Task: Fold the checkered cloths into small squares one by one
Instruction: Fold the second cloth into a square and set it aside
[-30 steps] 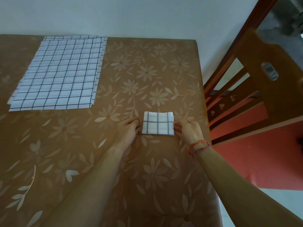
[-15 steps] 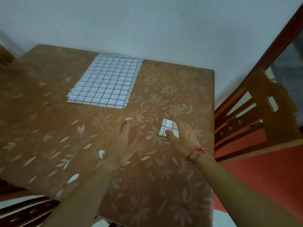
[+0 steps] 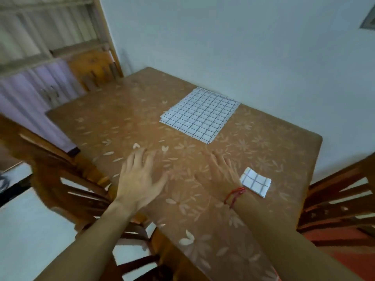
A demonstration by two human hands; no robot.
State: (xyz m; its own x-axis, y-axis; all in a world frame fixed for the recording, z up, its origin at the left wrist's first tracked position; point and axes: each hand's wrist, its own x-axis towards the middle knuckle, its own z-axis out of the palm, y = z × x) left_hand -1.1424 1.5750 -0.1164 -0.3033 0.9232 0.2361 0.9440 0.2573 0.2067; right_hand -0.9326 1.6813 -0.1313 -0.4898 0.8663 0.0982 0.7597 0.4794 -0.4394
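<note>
A small folded checkered square (image 3: 256,182) lies on the table near its right edge. A stack of flat, unfolded checkered cloths (image 3: 199,114) sits at the far side of the table by the wall. My left hand (image 3: 140,177) hovers over the table's near left part with fingers spread and holds nothing. My right hand (image 3: 220,173), with a red thread at the wrist, is stretched out flat just left of the folded square and apart from it.
The table (image 3: 121,126) wears a brown floral cover. Wooden chairs stand at the left (image 3: 60,179), at the back left (image 3: 93,72) and at the right (image 3: 334,201). A pale wall runs behind the table.
My right hand has let go of the folded square and moved left of it. Both hands have moved forward, with fingers straight. The view has swung to the left.
</note>
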